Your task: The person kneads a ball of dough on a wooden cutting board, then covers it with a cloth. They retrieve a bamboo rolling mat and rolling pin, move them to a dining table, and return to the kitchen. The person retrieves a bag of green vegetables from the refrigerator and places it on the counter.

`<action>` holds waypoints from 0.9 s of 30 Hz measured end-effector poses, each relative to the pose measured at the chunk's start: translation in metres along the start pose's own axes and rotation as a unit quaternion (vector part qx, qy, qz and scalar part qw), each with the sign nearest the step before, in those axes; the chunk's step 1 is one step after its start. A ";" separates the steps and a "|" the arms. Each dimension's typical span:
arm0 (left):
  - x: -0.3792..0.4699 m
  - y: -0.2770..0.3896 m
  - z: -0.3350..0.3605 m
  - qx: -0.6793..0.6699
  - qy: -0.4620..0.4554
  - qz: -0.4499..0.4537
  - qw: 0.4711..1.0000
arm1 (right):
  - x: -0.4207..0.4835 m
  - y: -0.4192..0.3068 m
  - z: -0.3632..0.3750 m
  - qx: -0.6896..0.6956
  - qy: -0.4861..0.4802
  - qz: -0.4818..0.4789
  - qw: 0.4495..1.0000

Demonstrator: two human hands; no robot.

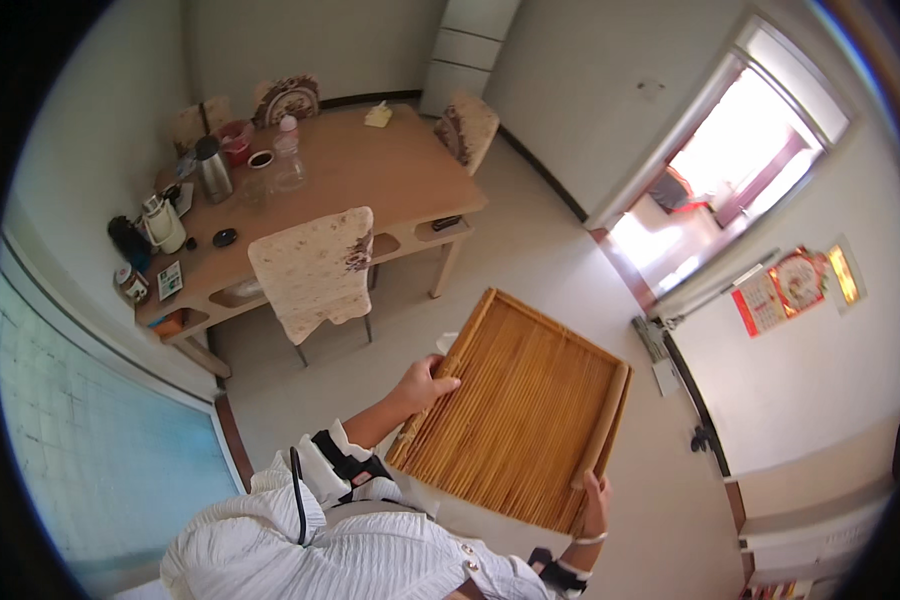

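Note:
A rectangular tray of thin golden-brown reed or bamboo strips [517, 405], with a raised rim, is held tilted in front of my body. My left hand [427, 384] grips its left rim, thumb over the edge. At the lower right corner my right hand [597, 499] closes on the rim. A pale wooden rolling pin [604, 431] lies lengthwise inside the right rim, its near end beside my right fingers. Something white shows partly behind the tray near my left hand; I cannot tell what it is.
A brown dining table [405, 165] stands ahead to the left, holding a thermos flask [214, 171], a vacuum jug [163, 225] and a clear bottle [289, 161]. A fabric-covered chair [315, 262] faces its near side. An open doorway [727, 165] lies at the upper right.

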State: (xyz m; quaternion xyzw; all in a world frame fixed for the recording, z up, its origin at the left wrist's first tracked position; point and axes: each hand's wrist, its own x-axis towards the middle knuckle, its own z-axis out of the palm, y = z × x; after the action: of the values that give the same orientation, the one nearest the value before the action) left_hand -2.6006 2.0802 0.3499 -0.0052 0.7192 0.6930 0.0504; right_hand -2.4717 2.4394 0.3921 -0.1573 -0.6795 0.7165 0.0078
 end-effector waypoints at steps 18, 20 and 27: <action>0.359 0.026 -0.159 -0.061 0.102 0.007 0.993 | 0.433 -0.101 0.221 0.003 -0.151 0.026 0.988; 0.390 0.023 -0.171 -0.031 0.118 0.007 0.992 | 0.483 -0.098 0.240 0.003 -0.176 0.030 0.984; 0.468 -0.008 -0.253 -0.075 0.242 -0.109 0.961 | 0.692 -0.061 0.381 -0.043 -0.348 0.045 0.936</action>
State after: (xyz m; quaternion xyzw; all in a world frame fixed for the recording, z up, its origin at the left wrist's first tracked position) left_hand -3.0821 1.8572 0.3137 -0.2548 0.6508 0.7134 -0.0511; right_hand -3.2312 2.2298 0.3130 0.0710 -0.6620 0.6964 -0.2679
